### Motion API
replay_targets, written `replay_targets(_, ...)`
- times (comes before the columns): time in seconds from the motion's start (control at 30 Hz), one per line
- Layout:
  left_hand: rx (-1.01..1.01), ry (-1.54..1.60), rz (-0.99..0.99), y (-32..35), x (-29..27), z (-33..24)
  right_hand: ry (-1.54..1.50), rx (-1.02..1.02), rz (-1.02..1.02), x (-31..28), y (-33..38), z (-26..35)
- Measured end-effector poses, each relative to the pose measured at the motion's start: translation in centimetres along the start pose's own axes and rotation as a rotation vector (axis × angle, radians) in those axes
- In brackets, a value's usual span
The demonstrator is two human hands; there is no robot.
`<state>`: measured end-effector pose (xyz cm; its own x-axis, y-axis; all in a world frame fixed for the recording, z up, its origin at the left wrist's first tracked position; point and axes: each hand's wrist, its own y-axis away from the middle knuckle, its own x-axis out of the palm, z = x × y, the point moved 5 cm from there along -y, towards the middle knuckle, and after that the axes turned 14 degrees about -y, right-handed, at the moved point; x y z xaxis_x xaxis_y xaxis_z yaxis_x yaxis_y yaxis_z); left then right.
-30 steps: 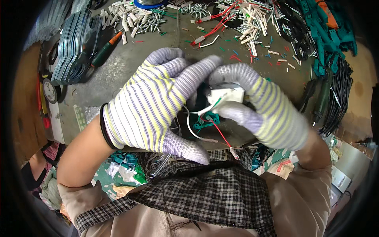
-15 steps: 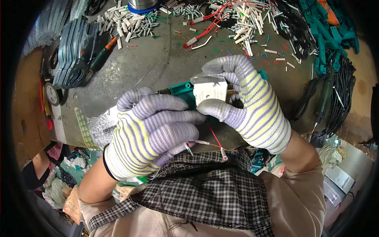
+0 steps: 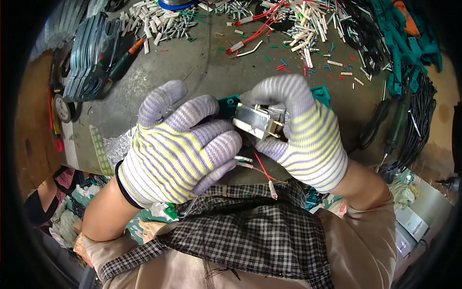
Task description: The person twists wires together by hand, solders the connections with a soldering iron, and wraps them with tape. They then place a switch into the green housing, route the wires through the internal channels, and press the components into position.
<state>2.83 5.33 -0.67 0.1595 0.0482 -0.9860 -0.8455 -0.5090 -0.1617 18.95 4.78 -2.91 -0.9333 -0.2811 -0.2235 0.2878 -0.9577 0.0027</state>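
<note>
— Striped gloves on both hands; what do they hold?
— At the centre of the frame, the right hand grips a small metal box with thin wires below it. The left hand closes its fingers against the box's left side, above the grey tabletop.

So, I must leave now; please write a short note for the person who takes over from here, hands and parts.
Left hand: gloved, closed around thin wires, white-tipped ends sticking out.
Right hand: gloved, holds the small metal-framed part over the green plastic piece.
A red wire hangs loose from the part.
Done: part lifted off the bench.
Left: cannot tell which wires are already joined; check them.
</note>
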Motion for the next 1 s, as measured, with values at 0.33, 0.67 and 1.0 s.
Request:
replay_targets(0.33,-0.097,0.145,0.032,-0.7,0.6,0.8,0.352,-0.383,0.302,-0.4,0.2,0.7)
replay_targets(0.67,-0.381,0.396,-0.084,2.3,0.1,0.2,0.581,-0.206,0.315,1.0,-0.6,3.2)
replay_targets(1.0,-0.136,0.435,-0.12,1.1,0.7,1.2,0.395,-0.188,0.434,-0.2,-0.6,1.9)
